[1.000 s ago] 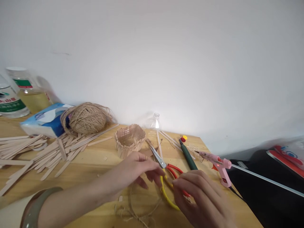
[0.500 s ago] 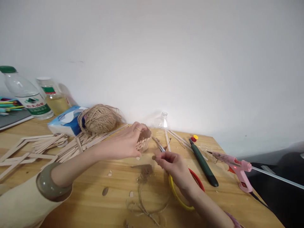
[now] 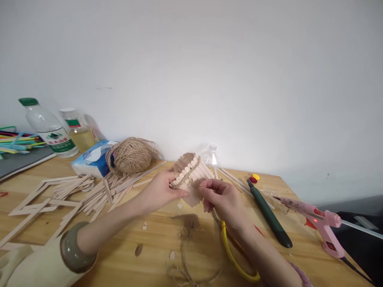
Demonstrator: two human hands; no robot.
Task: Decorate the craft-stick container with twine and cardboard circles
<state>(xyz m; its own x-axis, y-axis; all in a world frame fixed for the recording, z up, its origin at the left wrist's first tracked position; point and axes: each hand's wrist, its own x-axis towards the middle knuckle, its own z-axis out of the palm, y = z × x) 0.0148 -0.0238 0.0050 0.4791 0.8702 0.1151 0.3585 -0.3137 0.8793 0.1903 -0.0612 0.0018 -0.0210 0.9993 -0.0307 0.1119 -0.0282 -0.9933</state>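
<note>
A small cup of craft sticks (image 3: pixel 203 172), with rounded stick ends along its rim and twine round it, is tilted on its side above the table. My left hand (image 3: pixel 158 192) grips its rim end from the left. My right hand (image 3: pixel 223 201) is closed in a pinch on a small brown piece (image 3: pixel 196 184), held against or close to the cup's stick wall; the fingertips partly hide it. Loose twine (image 3: pixel 187 263) lies below the hands. The yellow scissors handle (image 3: pixel 231 251) is under my right wrist. A brown oval piece (image 3: pixel 139 250) lies on the table.
At right are a pink glue gun (image 3: pixel 321 223), its red light lit, and a green cutter (image 3: pixel 271 215). Loose craft sticks (image 3: pixel 98 195), a twine ball (image 3: pixel 134 155), a blue tissue pack (image 3: pixel 94 157) and bottles (image 3: pixel 54 133) are at left. A clear bottle top (image 3: pixel 212 156) stands behind.
My left hand has taken hold of the cup, lifted it off the table and tipped it over. My right hand has brought the brown piece to the cup's wall. The view has shifted slightly.
</note>
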